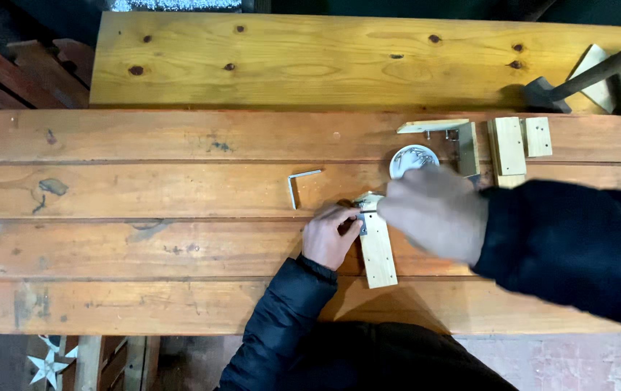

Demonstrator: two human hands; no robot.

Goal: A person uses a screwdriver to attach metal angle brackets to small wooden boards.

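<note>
Left hand (330,235) pinches a small metal bracket (362,219) against the light, stiff wood strip (377,250) lying on the bench (144,195), best held by its long edges; blurred right hand (433,212) hovers above, its grip probably loosely closed, can't tell.

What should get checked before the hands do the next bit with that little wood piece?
1. Left hand steadies the small wood strip: ok.
2. Strip lies flat on the workbench: ok.
3. Metal bracket lined up on the strip: cannot tell, fingers cover it.
4. Right hand holding anything: cannot tell, blurred.
5. Round dish close by: ok.
6. Bent metal key within reach: ok.
</note>
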